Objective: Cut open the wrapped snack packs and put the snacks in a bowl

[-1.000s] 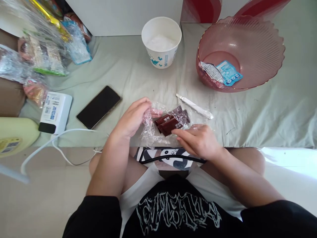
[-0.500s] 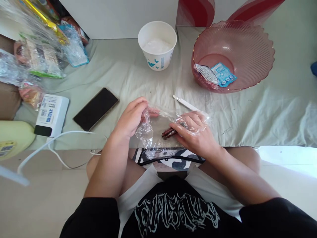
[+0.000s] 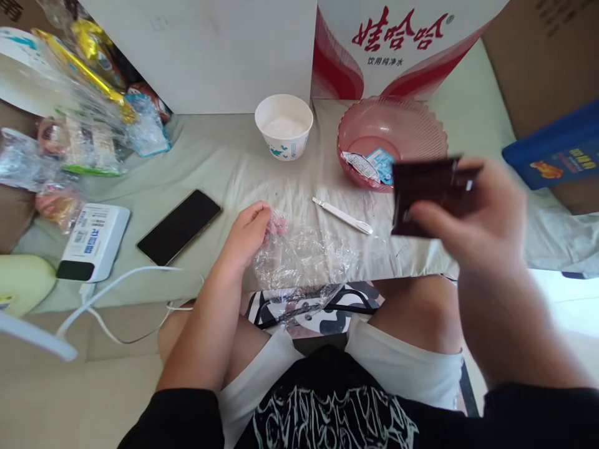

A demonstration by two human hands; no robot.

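Dark-brown flat packets (image 3: 423,184), blurred, are grasped at right by the right hand (image 3: 489,218), partly hiding the ribbed pink bowl (image 3: 421,132); crinkled clear plastic wrapper (image 3: 304,259) is held by the left hand (image 3: 246,234), its grip partly obscured.

Dark packets (image 3: 418,187): smooth wrapper film with a small bright glint; blur hides finer texture.
Clear bag (image 3: 306,259): thin see-through plastic, crinkled and shiny.
Counter cloth (image 3: 224,156): pale green fabric, matt, creased.
Pink bowl (image 3: 414,132): translucent, ribbed, glossy; glass or plastic, cannot tell.
White tub (image 3: 290,147): paper-like, smooth-walled.
Phone (image 3: 180,227): smooth, dark, glass-like screen.
Slim white tool (image 3: 341,216): smooth, plastic-looking.
Red-and-white carton (image 3: 384,78): smooth printed card.
Gold wrapper (image 3: 93,45): shiny, foil-like.
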